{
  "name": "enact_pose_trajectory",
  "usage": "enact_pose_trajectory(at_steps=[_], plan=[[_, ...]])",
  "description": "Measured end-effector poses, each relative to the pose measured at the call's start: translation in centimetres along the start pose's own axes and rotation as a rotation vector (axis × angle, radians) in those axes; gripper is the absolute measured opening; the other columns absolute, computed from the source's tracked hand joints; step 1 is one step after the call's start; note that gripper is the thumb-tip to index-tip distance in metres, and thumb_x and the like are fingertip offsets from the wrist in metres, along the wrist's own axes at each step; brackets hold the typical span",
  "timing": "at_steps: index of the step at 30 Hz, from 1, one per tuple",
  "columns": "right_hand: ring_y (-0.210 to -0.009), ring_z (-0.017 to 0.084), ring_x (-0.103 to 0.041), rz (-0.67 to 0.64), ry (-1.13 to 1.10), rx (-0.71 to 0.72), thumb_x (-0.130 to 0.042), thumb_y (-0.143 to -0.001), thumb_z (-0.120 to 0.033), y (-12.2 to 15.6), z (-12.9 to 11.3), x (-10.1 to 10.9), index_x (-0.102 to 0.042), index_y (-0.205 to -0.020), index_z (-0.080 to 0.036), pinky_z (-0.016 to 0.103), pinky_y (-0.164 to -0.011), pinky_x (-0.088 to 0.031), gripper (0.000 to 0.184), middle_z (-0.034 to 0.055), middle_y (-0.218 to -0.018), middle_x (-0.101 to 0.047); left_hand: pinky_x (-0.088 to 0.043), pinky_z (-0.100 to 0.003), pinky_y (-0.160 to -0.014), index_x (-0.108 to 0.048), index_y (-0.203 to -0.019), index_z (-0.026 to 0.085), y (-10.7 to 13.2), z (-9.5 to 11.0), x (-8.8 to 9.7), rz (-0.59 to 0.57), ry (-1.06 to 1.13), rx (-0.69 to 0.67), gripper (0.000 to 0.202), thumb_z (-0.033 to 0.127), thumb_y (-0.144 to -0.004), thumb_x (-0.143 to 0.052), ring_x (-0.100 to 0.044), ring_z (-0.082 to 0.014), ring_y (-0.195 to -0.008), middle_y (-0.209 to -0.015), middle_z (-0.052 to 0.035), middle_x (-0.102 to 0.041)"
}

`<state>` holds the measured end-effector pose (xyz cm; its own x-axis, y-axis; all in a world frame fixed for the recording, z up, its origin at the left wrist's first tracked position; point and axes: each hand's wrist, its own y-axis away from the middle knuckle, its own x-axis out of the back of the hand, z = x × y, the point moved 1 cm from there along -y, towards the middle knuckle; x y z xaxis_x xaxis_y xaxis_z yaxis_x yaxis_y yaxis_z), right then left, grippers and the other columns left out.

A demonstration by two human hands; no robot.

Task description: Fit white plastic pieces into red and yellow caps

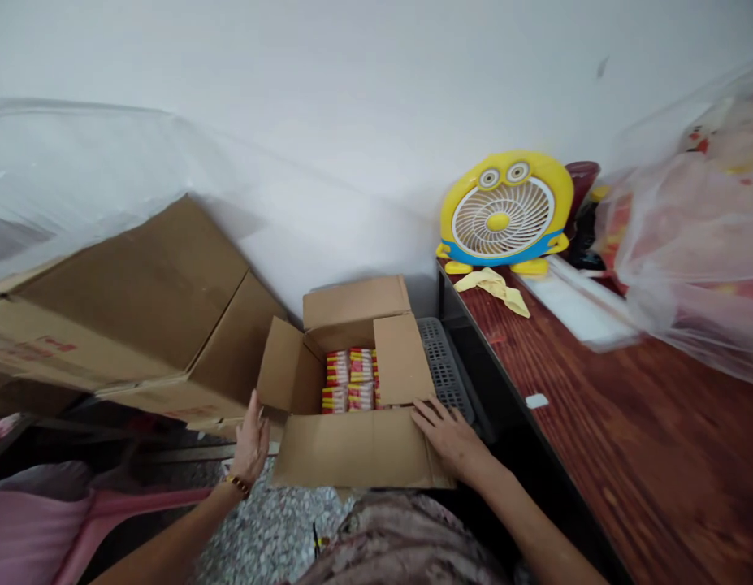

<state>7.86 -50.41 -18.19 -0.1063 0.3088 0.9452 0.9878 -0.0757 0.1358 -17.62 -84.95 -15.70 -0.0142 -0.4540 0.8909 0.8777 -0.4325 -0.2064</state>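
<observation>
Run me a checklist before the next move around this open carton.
1. Carton flaps spread: ok, opening uncovered in part.
2. Packets inside the carton: ok, red, yellow and white ones show.
3. All contents visible: not ok, the right flap hides some.
4. Right hand placed: ok, fingers spread at the carton's near right corner.
5. Left hand touching the left flap: cannot tell, fingertips are at its edge.
6. Carton supported underneath: cannot tell, its underside is hidden.

Wears a narrow bracelet point(236, 485) just behind the bare left hand point(253, 445), dark with gold-toned and reddish-brown bits, detail too small to tell. Has the right hand point(452, 439) bare too. Wears a loose garment point(400, 543), blotchy print, muted brown-grey, paler pinkish patches, soft creases.
</observation>
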Motion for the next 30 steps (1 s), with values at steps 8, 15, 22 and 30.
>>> enact_pose_trajectory(at_steps=[8,15,22,30], plan=[[-0.141,0.028,-0.028,0.088,-0.006,0.080,-0.042,-0.069,0.000,1.7,2.2,-0.4,-0.034,-0.147,-0.019,0.055,-0.103,-0.040,0.080,0.0098,-0.152,-0.034,-0.025,-0.047,-0.112,-0.007,-0.153,0.022,-3.5,2.5,-3.0,-0.607,-0.074,-0.409,0.064,0.028,-0.094,-0.029,-0.038,-0.0218,-0.137,-0.142,-0.0106,-0.049],[-0.119,0.022,-0.055,0.186,-0.672,-0.111,-0.043,-0.088,-0.031,1.2,3.9,0.8,-0.057,-0.126,-0.017,0.038,-0.103,-0.041,0.042,0.0118,-0.128,-0.060,-0.043,-0.036,-0.100,-0.055,-0.128,0.014,-9.0,5.3,-5.5,-0.747,0.175,-0.043,0.071,0.062,-0.077,-0.049,-0.058,-0.0280,-0.117,-0.124,-0.0143,-0.064],[-0.091,0.023,-0.063,0.348,-0.687,-0.668,-0.051,-0.083,-0.055,-3.0,2.5,3.1,-0.057,-0.096,-0.020,0.033,-0.078,-0.045,0.038,0.0071,-0.097,-0.067,-0.051,-0.031,-0.066,-0.063,-0.104,0.010,-21.0,7.0,-3.6,-0.588,0.040,0.046,0.059,0.060,-0.077,-0.049,-0.067,-0.0233,-0.081,-0.090,-0.0122,-0.072],[-0.099,0.030,-0.066,0.104,-0.556,-0.918,-0.047,-0.087,-0.043,-6.9,2.7,4.0,-0.047,-0.114,-0.019,0.039,-0.080,-0.044,0.036,0.0136,-0.102,-0.069,-0.027,-0.048,-0.111,-0.046,-0.131,0.008,-29.4,14.6,-8.7,-0.233,-0.117,-0.240,0.051,0.033,-0.087,-0.048,-0.039,-0.0325,-0.133,-0.139,-0.0222,-0.047]])
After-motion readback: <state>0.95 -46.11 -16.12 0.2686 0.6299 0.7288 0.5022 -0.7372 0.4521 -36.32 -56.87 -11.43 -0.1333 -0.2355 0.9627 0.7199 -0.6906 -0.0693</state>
